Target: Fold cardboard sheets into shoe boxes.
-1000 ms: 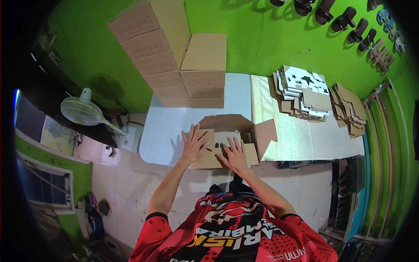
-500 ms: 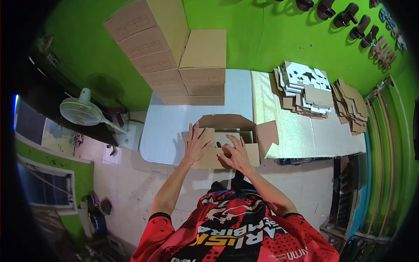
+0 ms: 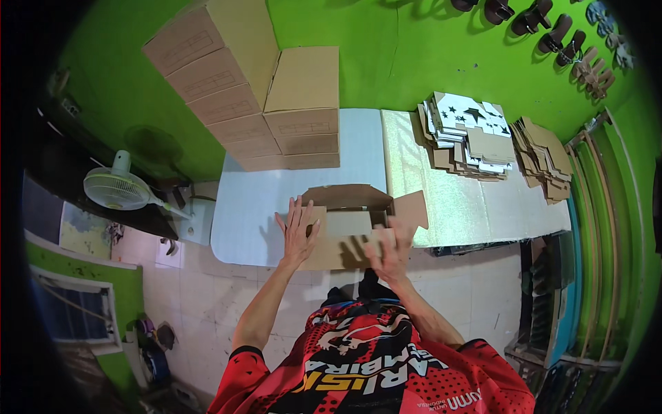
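Observation:
An open brown cardboard box (image 3: 324, 257) stands at the near edge of the white table, its back flap raised and a side flap (image 3: 412, 209) folded out to the right. Inside it a pale flat panel (image 3: 348, 223) shows at the bottom. My left hand (image 3: 298, 231) lies with spread fingers on the box's left flap, holding nothing. Over the front right corner of the box is my right hand (image 3: 390, 252), fingers apart and smeared by motion; whether it touches the cardboard I cannot tell.
Closed cardboard boxes (image 3: 301, 79) are stacked at the table's back left. Flat white star-patterned cardboard pieces (image 3: 476, 121) and brown ones (image 3: 541, 152) lie in piles at the right. A white fan (image 3: 117, 188) stands left of the table. Sandals (image 3: 555, 34) hang on the green wall.
My right hand has lifted from inside the box and moved right to its front right corner. My left hand stays on the left flap. The whole view has shifted slightly.

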Motion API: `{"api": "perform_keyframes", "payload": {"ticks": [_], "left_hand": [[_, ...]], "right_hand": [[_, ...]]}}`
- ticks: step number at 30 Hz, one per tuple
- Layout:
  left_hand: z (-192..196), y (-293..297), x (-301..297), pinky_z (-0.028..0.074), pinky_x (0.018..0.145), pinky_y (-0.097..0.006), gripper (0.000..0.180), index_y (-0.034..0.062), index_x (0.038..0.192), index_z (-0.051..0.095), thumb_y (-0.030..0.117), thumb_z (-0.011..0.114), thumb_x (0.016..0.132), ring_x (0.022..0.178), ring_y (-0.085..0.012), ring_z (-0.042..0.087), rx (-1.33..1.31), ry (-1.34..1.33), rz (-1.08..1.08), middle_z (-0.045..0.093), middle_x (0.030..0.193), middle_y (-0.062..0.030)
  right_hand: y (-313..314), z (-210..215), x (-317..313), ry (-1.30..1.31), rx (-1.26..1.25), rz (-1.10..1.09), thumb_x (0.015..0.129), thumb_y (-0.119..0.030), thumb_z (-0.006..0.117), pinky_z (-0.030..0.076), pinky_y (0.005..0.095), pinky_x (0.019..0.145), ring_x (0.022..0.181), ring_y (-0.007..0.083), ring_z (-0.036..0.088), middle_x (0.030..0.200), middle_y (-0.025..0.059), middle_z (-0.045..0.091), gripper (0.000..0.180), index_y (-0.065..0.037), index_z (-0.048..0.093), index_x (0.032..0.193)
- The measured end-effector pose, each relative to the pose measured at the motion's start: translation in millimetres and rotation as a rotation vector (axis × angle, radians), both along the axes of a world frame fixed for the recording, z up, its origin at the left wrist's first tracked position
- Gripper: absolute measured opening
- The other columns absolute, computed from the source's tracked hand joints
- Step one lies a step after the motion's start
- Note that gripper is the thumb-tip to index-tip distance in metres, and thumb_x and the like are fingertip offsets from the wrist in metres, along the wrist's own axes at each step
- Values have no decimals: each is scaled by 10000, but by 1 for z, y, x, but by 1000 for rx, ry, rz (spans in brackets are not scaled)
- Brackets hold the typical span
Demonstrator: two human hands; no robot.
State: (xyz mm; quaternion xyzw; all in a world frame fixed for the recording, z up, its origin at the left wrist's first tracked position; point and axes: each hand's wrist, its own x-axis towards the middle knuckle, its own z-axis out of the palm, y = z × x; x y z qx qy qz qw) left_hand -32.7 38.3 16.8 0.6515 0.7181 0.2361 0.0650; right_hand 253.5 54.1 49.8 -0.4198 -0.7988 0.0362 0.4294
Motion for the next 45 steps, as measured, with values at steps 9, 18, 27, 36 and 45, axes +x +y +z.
{"api": "perform_keyframes", "payload": {"ticks": [9,18,27,36,45], "left_hand": [[40,75,13,397,1146,-480,810,113,1627,380,419,743,971,1297,-313,604,43,-704,156,676,1357,-182],[26,105,11,300,1229,-573,647,133,1533,521,309,740,950,1472,-375,436,-120,-205,446,435,1612,-201],[34,-14,68,112,1281,-626,664,127,1569,514,277,725,958,1610,-420,160,91,-87,-47,119,1751,-225],[-3,-34,99,37,1262,-695,686,76,1498,558,444,706,938,1588,-318,275,-93,-73,-99,495,1590,-144],[-11,-29,101,21,1237,-736,559,75,1329,661,445,737,917,1567,-317,327,-56,-116,-117,559,1516,-146]], "right_hand": [[18,-21,48,333,-352,-258,986,-179,724,480,462,1083,1258,433,620,1349,280,650,579,49,518,1476],[28,-13,17,-128,-333,148,984,-265,685,374,529,1202,1419,393,483,1532,153,549,377,-132,704,1336],[69,-21,19,-525,-348,270,1081,-468,509,143,593,1293,1592,400,232,1696,108,354,508,-230,569,1525],[81,-27,12,-508,-300,328,1100,-416,494,173,573,1291,1590,376,246,1722,82,312,492,-224,532,1552],[84,-35,8,-455,-256,241,1067,-420,567,207,564,1280,1570,367,295,1695,103,359,469,-205,607,1482]]}}
